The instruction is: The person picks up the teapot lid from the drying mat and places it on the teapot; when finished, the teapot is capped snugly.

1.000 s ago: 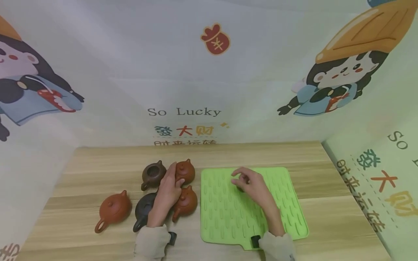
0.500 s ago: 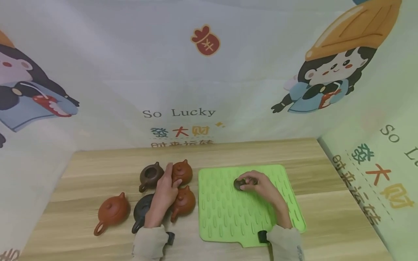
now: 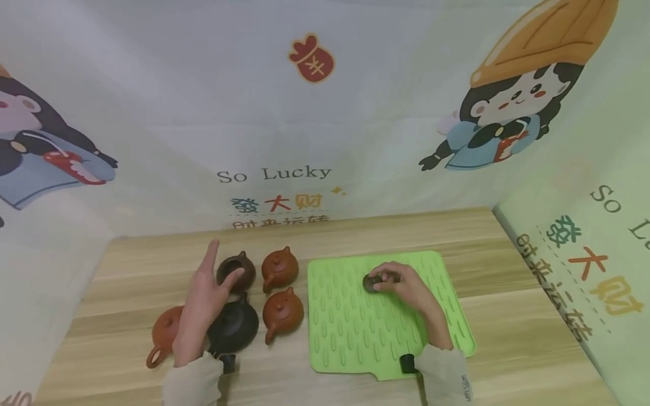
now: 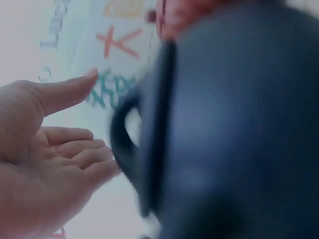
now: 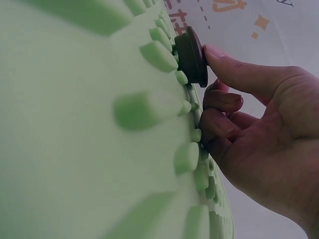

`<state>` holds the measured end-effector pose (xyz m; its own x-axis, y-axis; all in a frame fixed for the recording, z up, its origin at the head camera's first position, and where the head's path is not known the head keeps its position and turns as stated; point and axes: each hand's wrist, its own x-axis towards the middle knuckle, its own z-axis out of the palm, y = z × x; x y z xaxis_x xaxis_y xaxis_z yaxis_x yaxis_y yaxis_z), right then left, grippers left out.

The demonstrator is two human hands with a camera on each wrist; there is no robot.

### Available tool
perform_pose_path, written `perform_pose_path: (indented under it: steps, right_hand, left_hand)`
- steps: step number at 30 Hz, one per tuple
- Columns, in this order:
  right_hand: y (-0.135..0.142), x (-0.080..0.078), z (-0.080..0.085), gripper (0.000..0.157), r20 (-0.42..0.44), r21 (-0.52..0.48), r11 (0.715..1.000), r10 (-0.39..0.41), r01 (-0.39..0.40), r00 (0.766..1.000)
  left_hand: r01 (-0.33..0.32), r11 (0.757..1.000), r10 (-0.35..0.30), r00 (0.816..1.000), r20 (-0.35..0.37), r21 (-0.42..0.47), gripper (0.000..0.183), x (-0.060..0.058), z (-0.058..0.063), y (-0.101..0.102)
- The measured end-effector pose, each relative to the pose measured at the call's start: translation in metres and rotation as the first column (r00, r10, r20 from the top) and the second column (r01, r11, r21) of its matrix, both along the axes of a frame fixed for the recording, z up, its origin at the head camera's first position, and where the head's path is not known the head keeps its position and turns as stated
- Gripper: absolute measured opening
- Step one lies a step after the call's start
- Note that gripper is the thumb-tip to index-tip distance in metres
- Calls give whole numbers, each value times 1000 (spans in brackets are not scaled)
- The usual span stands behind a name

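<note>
My left hand is held open with fingers extended and thumb apart, beside and partly over a lidless dark brown teapot. The thumb overlaps its round opening. Under the wrist stands a black teapot, which looms large and blurred in the left wrist view, a loop rising from its top. With thumb and index finger, my right hand pinches a dark brown teapot lid at the green ridged mat. In the right wrist view the thumb presses the lid's rim; the other fingers are curled.
Two small reddish-brown teapots with lids on stand between the left hand and the mat. A larger reddish-brown teapot at far left is partly hidden by the left forearm. A printed cloth backdrop rises behind the wooden table.
My left hand has moved left, off the small reddish-brown teapots to the lidless one. The right hand has shifted slightly and pinches the lid, as it did half a second ago.
</note>
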<state>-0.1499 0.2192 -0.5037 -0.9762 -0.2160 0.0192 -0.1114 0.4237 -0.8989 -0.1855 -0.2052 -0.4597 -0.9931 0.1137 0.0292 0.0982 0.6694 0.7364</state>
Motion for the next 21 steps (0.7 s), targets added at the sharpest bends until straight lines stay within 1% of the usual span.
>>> perform_pose_path:
  steps: [1,2,4,6,10,13,18,19,21]
  right_hand:
    - [1,0,0,19,1,-2,1000,-4,4,1000]
    - [1,0,0,19,4,-5,1000,-9,9,1000]
    - [0,0,0,18,1,-9,1000,-15,15,1000]
    - [-1,-1,1,18,1,-12,1000,-21,21,1000]
    - [-2,-1,1,18,-2,-18,1000,-15,15,1000]
    - [-1,-1,1,17,0,-13,1000,-11,11,1000]
    - [0,-1,0,17,17,-18,1000,-12,13,1000]
    - [1,-1,0,17,15,-19,1000,-11,12,1000]
    - [0,-1,-1,17,9,-22,1000,-10,10,1000]
  left_hand:
    - [-6,1000,6,999,47,-5,92,0,2,-5]
    - [-13,1000,14,996,90,-11,94,-2,2,-9]
    - [-38,999,41,986,159,-19,95,-5,-2,-14]
    - [-49,998,55,978,202,-32,97,-8,-8,-18]
    - [-48,999,53,974,222,-24,97,-11,-20,-18]
    - [-43,999,46,973,226,-17,93,-11,-25,-15]
    - [-29,998,41,978,204,-63,86,-11,-27,-13]
    - [-28,997,41,980,194,-68,86,-12,-30,-14]
    - [-30,997,41,985,165,-64,87,-14,-38,-17]
